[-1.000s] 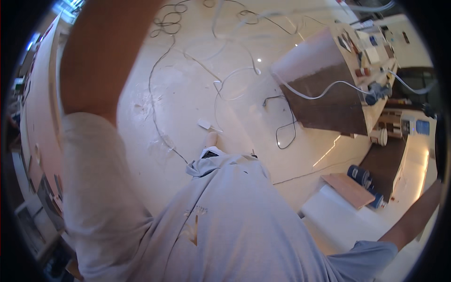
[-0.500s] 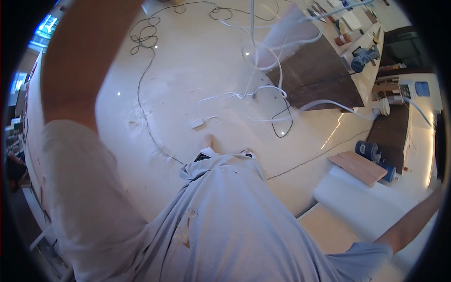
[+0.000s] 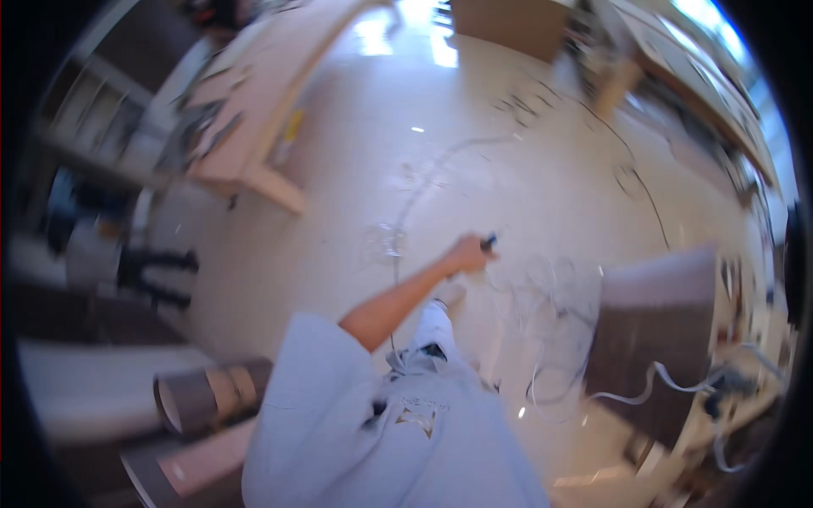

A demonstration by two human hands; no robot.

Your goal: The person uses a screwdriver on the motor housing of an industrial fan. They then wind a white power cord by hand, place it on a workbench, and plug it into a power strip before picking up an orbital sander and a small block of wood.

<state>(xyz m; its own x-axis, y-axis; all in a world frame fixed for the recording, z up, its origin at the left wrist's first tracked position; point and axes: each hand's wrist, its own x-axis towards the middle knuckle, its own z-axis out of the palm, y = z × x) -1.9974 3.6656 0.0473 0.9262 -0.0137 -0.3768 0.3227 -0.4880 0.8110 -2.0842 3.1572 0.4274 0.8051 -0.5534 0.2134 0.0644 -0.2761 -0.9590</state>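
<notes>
My left hand (image 3: 466, 253) is out in front of my body above the pale glossy floor (image 3: 339, 254), with its fingers closed on a small dark object with a blue part (image 3: 488, 243); motion blur hides what it is. My left forearm runs up from a pale sleeve at the lower middle, and my foot (image 3: 449, 296) shows just below the hand. Loose translucent tubing or cable (image 3: 550, 279) lies blurred on the floor beside the hand. My right hand is not in view.
A pink-topped table (image 3: 224, 148) stands upper left, another bench (image 3: 677, 85) upper right. A dark-panelled bench (image 3: 644, 356) with tools and white hoses is lower right, large rolls (image 3: 190, 398) lower left. Co-workers (image 3: 93, 254) appear at left. A dark cable (image 3: 644, 190) crosses the floor.
My view has swung round, bringing tables and co-workers into sight. My left arm, raised out of frame before, is lowered in front of me holding something. My right arm has left view.
</notes>
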